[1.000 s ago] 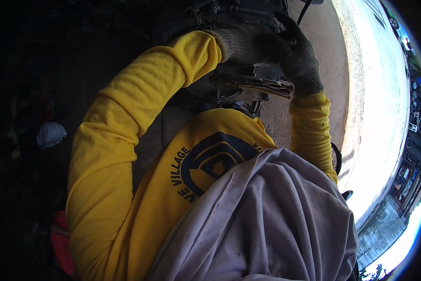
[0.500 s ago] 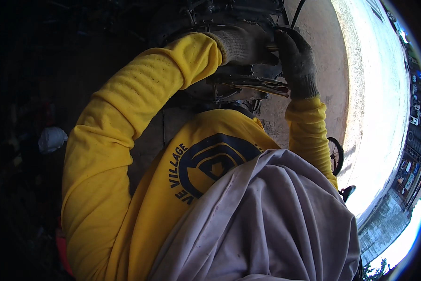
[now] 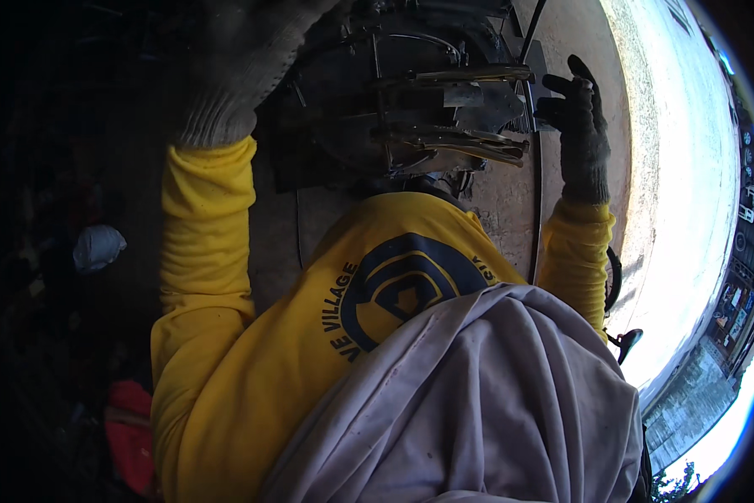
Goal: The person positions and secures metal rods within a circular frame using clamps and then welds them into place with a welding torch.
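Observation:
Before me stands a dark metal machine or frame, its exact kind not clear in the dim light. Two narrow, worn bar-like pieces reach rightward from it, an upper bar and a lower bar. My right hand, in a dark grey knit glove, is just off the frame's right side with its fingers spread and nothing in them. My left hand, gloved too, is over the upper left of the frame. Its fingers are lost in blur and shadow at the top edge.
Concrete floor runs under and beside the frame. A thin dark rod stretches along its right side. A pale rounded object and a red item lie in the shadows at left. Bright sunlit ground is farther right.
My hands were together at the upper bar and have drawn apart. The left swung far left and up; the right slid right, its fingers opening. Both bars now show on the frame.

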Tool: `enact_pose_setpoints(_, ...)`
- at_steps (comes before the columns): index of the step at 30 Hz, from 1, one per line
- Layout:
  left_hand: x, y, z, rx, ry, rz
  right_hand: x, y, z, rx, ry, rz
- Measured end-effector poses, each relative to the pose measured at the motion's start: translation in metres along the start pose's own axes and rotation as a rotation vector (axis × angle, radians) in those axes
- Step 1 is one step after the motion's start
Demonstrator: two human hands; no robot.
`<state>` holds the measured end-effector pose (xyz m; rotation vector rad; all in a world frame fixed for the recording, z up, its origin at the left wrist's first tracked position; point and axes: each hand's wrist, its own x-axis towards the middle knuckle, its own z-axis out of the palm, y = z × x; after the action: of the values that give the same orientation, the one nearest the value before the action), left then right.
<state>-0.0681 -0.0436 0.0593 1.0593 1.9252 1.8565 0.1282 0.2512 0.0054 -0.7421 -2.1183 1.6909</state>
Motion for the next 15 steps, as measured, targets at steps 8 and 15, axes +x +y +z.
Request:
enact_pose_setpoints(8,-0.123,-0.046,0.028,0.532,0.205,-0.146,-0.047,0.114,-0.067,-0.197,0.083,0.327)
enact_pose_setpoints(15,-0.103,-0.070,0.049,1.100,0.166,0.116,-0.111,0.214,-0.082,-0.384,-0.108,0.636)
